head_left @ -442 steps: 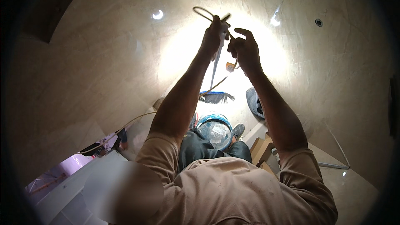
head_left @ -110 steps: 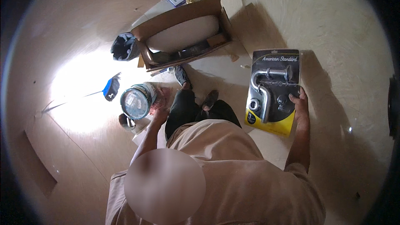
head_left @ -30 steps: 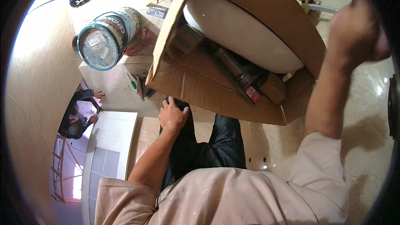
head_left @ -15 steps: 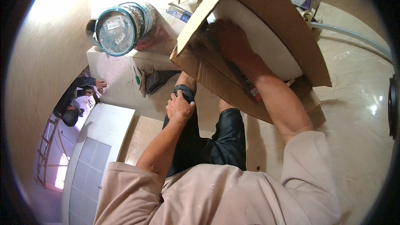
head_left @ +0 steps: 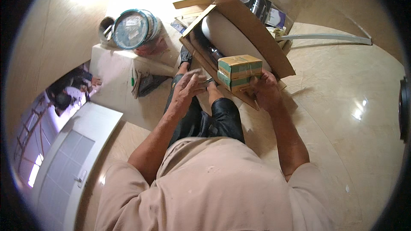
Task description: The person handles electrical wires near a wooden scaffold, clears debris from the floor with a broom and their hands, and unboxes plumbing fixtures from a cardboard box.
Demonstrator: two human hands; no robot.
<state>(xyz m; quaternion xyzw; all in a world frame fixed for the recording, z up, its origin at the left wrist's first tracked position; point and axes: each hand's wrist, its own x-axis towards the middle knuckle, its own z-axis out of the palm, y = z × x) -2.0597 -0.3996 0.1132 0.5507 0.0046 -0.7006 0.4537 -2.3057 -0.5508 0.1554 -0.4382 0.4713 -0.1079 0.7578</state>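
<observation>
My right hand (head_left: 267, 90) grips a small brown-and-green cardboard box (head_left: 239, 72) by its right side; clear tape shines on it, and it may be two boxes stacked together. My left hand (head_left: 190, 86) hovers to its left, fingers stretched out and a little blurred, touching nothing. Beyond the small box a large open carton (head_left: 267, 30) leans with its flaps spread. Inside it lie a smooth white piece (head_left: 233, 34) and a dark, shiny part (head_left: 214, 51); the small box hides some of the carton's near edge.
A lidded paint bucket (head_left: 130, 29) lies on its side upon a pale ledge (head_left: 111, 66), with a cloth bundle (head_left: 152, 85) by the ledge. Packaged pipe fittings (head_left: 252, 4) and a grey bar (head_left: 325, 37) lie past the carton. Near the white door (head_left: 70, 158), another person (head_left: 64, 90) works.
My right hand has come out of the large carton with the small box. My left hand has left my knee and risen toward it. My view has shifted back.
</observation>
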